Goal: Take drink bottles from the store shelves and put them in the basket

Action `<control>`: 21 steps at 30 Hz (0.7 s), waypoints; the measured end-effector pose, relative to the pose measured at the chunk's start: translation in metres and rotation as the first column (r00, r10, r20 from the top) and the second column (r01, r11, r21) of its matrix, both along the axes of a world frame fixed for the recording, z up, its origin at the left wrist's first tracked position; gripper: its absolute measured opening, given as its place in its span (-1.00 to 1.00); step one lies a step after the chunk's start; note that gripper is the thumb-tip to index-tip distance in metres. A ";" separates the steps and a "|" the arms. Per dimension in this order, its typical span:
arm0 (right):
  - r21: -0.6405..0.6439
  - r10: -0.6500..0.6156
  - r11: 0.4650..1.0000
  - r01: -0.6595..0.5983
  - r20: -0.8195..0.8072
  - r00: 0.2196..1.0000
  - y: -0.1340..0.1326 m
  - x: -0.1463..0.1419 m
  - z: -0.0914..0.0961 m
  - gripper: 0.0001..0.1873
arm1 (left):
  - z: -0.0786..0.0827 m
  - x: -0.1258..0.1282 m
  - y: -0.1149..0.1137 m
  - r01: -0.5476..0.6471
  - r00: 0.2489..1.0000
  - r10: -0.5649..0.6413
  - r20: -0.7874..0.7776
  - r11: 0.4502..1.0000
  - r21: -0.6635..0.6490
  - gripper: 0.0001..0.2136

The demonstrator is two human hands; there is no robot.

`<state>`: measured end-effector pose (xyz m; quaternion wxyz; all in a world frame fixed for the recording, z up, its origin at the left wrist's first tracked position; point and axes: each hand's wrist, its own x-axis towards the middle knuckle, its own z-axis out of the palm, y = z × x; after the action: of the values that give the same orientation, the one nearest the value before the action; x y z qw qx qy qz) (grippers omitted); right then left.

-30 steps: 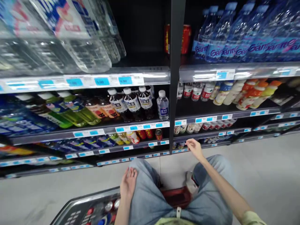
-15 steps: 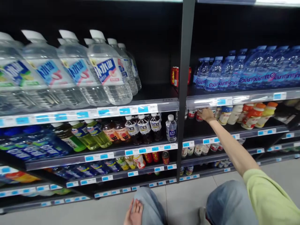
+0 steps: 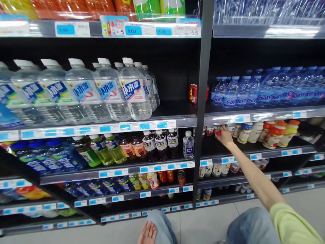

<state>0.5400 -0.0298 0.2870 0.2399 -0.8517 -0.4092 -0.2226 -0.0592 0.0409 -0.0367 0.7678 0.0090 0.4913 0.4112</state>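
My right hand [image 3: 224, 136] reaches under the shelf edge on the right-hand rack, its fingers closed around a small red-and-white can [image 3: 217, 133]. Most of that can is hidden by my fingers and the shelf lip. A similar can [image 3: 209, 130] stands just left of it, and another can [image 3: 231, 128] is just right of my hand. Further right are a blue-capped bottle [image 3: 245, 132] and an orange-capped bottle [image 3: 275, 135]. My left hand [image 3: 148, 233] rests beside my knee, palm turned up, fingers loosely extended, holding nothing.
A dark upright post [image 3: 202, 101] separates the two racks. Large clear bottles [image 3: 137, 95] line the left shelf; blue-tinted water bottles [image 3: 266, 88] stand above my right hand. A shelf edge with price tags [image 3: 241, 118] runs just over that hand. Pale floor tiles [image 3: 203, 223] lie below.
The view has tilted up, bringing a higher shelf into sight. My right hand stays at the same cans, its fingers now curled around one. My left hand remains by the knee.
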 end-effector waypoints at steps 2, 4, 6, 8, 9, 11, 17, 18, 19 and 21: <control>0.240 0.006 0.971 -0.013 0.027 1.000 -0.019 -0.017 -0.009 -0.77 | 0.010 0.007 -0.008 0.039 0.999 -0.036 -0.033 0.997 0.069 -0.79; 0.483 -0.024 0.876 -0.009 0.064 0.998 -0.041 -0.038 -0.014 -0.71 | 0.022 0.015 -0.015 0.085 0.994 -0.075 -0.080 0.987 0.137 -0.80; 0.620 -0.034 0.784 -0.024 0.082 0.996 -0.066 -0.065 -0.015 -0.68 | 0.035 0.023 -0.021 0.121 0.987 -0.098 -0.130 0.976 0.184 -0.81; 0.695 -0.052 0.719 -0.006 0.062 0.997 -0.093 -0.098 -0.017 -0.67 | 0.049 0.031 -0.025 0.134 0.981 -0.102 -0.163 0.970 0.201 -0.82; 0.708 -0.046 0.706 0.000 0.046 0.998 -0.107 -0.117 -0.020 -0.66 | 0.055 0.034 -0.028 0.143 0.980 -0.110 -0.167 0.969 0.201 -0.83; 0.743 0.001 0.670 0.006 -0.009 1.000 -0.134 -0.154 -0.032 -0.68 | 0.066 0.041 -0.038 0.183 0.978 -0.159 -0.137 0.966 0.183 -0.81; 0.685 0.256 0.701 0.197 -0.500 0.827 -0.189 -0.254 -0.134 -0.70 | 0.056 0.064 -0.132 0.393 0.906 -0.390 0.163 0.919 0.011 -0.73; 0.626 0.253 0.742 0.239 -0.592 0.766 -0.194 -0.267 -0.154 -0.70 | 0.051 0.069 -0.152 0.437 0.882 -0.422 0.210 0.899 -0.029 -0.73; 0.572 0.234 0.769 0.285 -0.668 0.707 -0.198 -0.279 -0.172 -0.71 | 0.047 0.073 -0.170 0.483 0.855 -0.455 0.250 0.873 -0.064 -0.72; 0.467 0.193 0.818 0.336 -0.773 0.605 -0.201 -0.298 -0.198 -0.71 | 0.043 0.083 -0.197 0.558 0.805 -0.507 0.308 0.824 -0.101 -0.72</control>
<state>0.2422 -0.2308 0.0893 0.6288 -0.7633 -0.1368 0.0567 0.0235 -0.1564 0.0068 0.9088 0.0196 0.3968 0.1277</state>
